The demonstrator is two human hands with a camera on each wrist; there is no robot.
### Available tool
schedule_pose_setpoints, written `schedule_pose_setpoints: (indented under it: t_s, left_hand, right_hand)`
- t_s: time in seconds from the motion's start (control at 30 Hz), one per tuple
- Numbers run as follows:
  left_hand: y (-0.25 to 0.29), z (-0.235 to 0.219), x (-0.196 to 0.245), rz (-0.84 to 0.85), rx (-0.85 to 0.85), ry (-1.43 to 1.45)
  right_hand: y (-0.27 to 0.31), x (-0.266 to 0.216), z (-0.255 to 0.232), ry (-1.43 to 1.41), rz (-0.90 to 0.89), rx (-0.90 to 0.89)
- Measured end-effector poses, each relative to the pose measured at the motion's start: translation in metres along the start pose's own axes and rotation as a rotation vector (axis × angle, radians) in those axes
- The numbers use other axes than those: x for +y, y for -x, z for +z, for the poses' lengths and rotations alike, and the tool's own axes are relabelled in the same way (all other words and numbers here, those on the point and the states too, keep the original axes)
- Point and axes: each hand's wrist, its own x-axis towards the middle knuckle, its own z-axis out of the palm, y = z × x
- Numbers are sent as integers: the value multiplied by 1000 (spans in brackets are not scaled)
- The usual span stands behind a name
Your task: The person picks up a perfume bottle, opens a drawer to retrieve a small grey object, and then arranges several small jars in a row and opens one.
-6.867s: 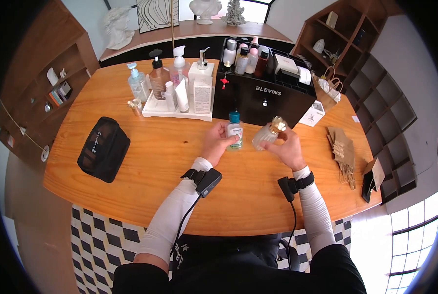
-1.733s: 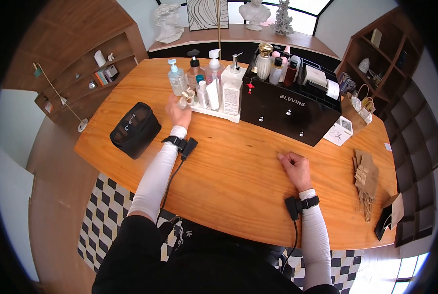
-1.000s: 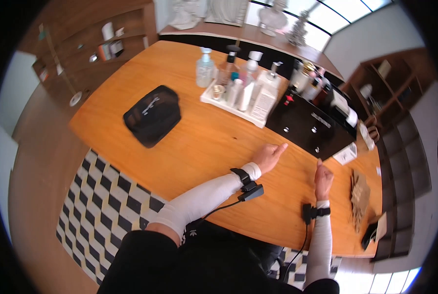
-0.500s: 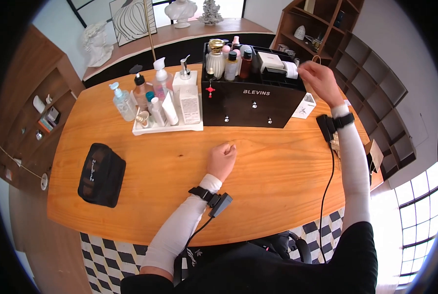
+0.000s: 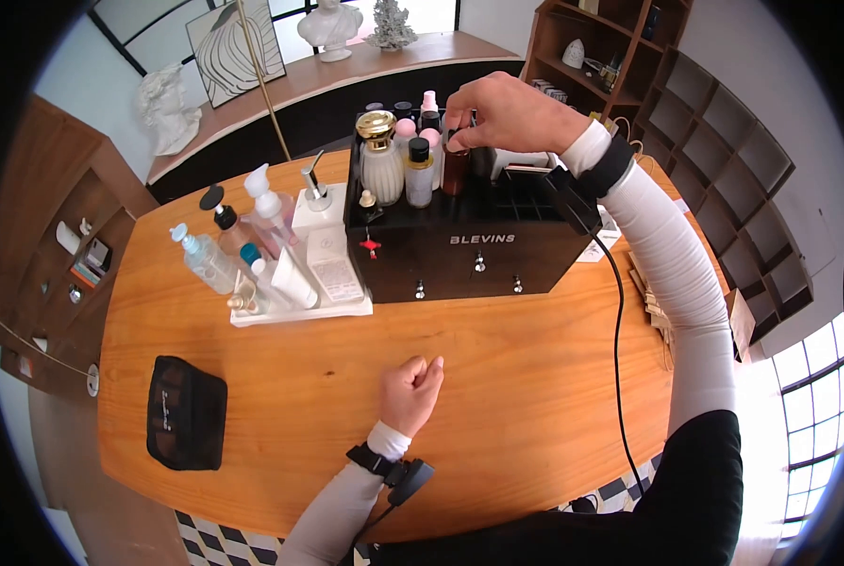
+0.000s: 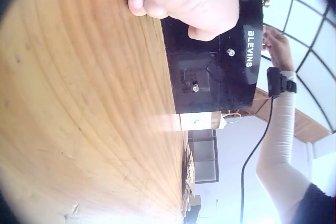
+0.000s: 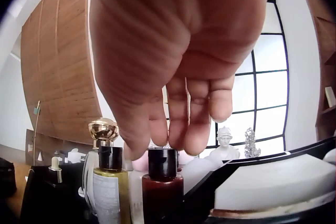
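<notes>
Tabletop (image 5: 497,377) spans from your loosely curled, unladen left hand (image 5: 410,394) to the front of the BLEVINS organizer (image 5: 459,269). Your right hand (image 5: 511,113), shifted inward from the organizer's right end, meets the red-brown bottle (image 5: 455,177); grip unclear.

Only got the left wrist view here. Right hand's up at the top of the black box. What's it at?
Observer: The right hand is right at the black cap of a dark red bottle; I can't tell whether they touch.
Operator: Anything beside that bottle?
Observer: Yes, a bottle of yellow liquid, on its left in both the head and right wrist views.
Operator: And on the table, left of the left hand?
Observer: A black pouch, well off to that side in the head view.
</notes>
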Motion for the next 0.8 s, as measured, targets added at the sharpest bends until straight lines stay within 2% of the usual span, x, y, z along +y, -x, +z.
schedule_pose_setpoints:
  t_s: [0.17,0.3,0.4,0.47,0.6,0.8]
  left_hand:
    - [-2,1,4,-16,-30,26]
    - [-1,0,4,-10,-49,-21]
    - [-3,1,2,48,-1,-56]
    - [-1,0,-3,14,-29,-31]
    - [-2,3,0,0,-28,10]
    - [-3,1,-1,34,-29,-91]
  right_hand:
    - [2,5,-1,-57,-131,56]
    - [-3,9,11,-109,-101,61]
    - [-6,10,10,-203,-113,87]
    - [6,-1,-3,-172,-57,-4]
    - [22,-11,-9,-283,-98,-77]
    - [25,-16,-8,-193,-150,-64]
